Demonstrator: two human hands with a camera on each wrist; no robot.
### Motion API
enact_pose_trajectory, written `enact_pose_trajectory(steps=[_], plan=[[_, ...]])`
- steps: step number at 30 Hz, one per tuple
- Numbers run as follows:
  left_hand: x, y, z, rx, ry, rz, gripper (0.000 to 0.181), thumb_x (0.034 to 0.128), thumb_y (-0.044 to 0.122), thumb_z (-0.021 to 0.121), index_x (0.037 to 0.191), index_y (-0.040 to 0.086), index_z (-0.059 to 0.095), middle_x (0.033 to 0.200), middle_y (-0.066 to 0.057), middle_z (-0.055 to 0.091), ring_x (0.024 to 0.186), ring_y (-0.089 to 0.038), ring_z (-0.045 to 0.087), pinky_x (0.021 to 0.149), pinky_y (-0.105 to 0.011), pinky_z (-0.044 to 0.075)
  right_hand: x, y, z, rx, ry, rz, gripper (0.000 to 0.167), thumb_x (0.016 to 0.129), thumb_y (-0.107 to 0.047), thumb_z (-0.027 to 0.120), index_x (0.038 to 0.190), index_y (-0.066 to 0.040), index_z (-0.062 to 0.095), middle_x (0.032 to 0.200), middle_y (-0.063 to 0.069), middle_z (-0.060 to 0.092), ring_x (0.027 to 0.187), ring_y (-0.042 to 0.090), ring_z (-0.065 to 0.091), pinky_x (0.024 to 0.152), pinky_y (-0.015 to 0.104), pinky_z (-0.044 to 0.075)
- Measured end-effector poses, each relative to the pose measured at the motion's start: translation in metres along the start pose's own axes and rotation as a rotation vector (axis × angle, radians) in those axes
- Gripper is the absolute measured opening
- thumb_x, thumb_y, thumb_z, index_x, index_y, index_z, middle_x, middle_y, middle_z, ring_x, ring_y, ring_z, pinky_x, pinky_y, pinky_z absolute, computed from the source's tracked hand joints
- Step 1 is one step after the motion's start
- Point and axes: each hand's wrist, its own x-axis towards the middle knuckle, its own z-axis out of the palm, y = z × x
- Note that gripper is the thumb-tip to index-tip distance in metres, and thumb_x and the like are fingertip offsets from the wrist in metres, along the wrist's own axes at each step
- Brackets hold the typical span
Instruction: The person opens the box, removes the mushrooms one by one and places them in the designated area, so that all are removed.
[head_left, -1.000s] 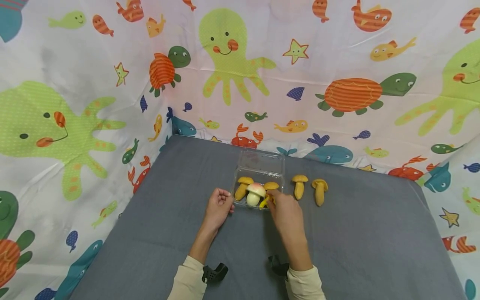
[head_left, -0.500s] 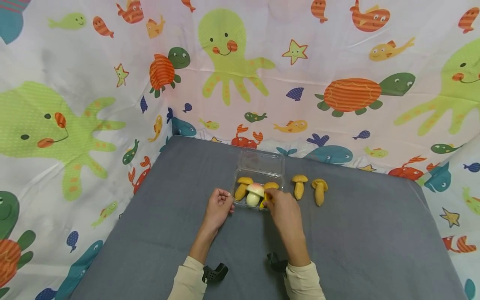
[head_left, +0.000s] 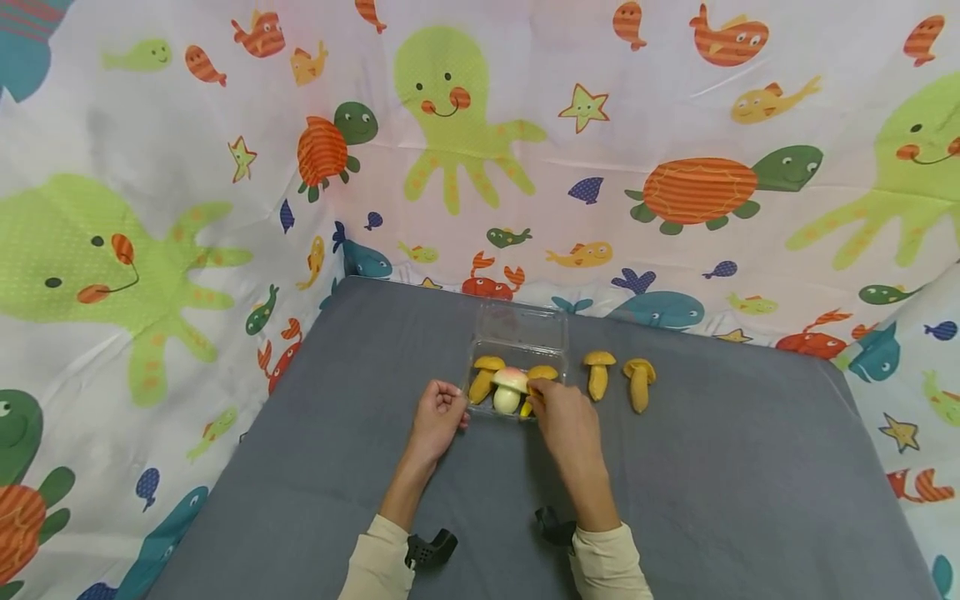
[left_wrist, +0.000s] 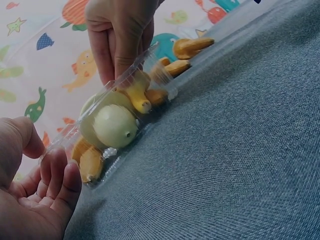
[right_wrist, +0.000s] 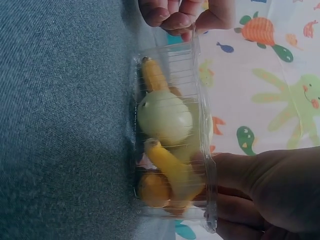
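The right hand (head_left: 567,421) is the nearer one to the yellow mushroom (right_wrist: 170,167): its thumb and fingers are closing on the piece in what looks like a narrow pinch, the contact itself partly hiding behind them. The mushroom is lying directly below these fingers, inside the clear container (head_left: 517,348), its long axis slanting down and leftward from the fingertips so that the stem end is pointing toward the pale mushroom (head_left: 507,397). Just beyond the fingers, another mushroom cap (head_left: 542,372) is showing; to their right, two loose mushrooms (head_left: 597,377) are lying on the counter (head_left: 712,483).

The left hand (head_left: 440,410) is pinching the container's near left corner, thumb and fingers almost meeting, with an orange-yellow mushroom (head_left: 482,385) sitting just inside.

From the head, the right fingers are covering most of the yellow piece; the right wrist view is revealing its stem end and tilt through the near wall, while only the head view is clearly showing the lid (head_left: 523,325) standing open.
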Motion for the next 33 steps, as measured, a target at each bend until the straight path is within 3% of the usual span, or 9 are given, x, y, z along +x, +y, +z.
enact_pose_trajectory(steps=[15,24,33], plan=[[0.002,-0.002,0.003,-0.010,-0.006,0.002,0.014,0.0977,0.000,0.061,0.109,-0.002,0.053,0.085,-0.006,0.060,0.070,-0.014,0.064,0.061,-0.022,0.059,0.001,0.015,-0.004,0.026,0.035,0.000,0.020,0.097,-0.014,0.079,0.117,-0.012,0.081,0.091,0.008,0.079,0.062,0.020,0.067,0.054,0.044,0.057],[0.002,-0.003,0.003,-0.008,0.010,-0.017,0.015,0.0983,0.001,0.062,0.110,-0.001,0.054,0.086,-0.007,0.060,0.074,-0.022,0.067,0.062,-0.023,0.060,0.000,0.018,-0.008,0.056,0.047,-0.023,0.022,0.095,-0.011,0.080,0.117,-0.010,0.080,0.088,0.009,0.079,0.053,0.013,0.056,0.049,0.036,0.051],[0.001,-0.003,0.002,-0.009,0.021,-0.014,0.015,0.0978,-0.001,0.061,0.111,-0.002,0.054,0.087,-0.006,0.059,0.072,-0.016,0.065,0.064,-0.023,0.060,-0.001,0.019,-0.005,0.072,0.097,-0.060,0.018,0.097,-0.010,0.077,0.115,-0.011,0.081,0.083,0.008,0.077,0.050,0.011,0.050,0.047,0.032,0.046]])
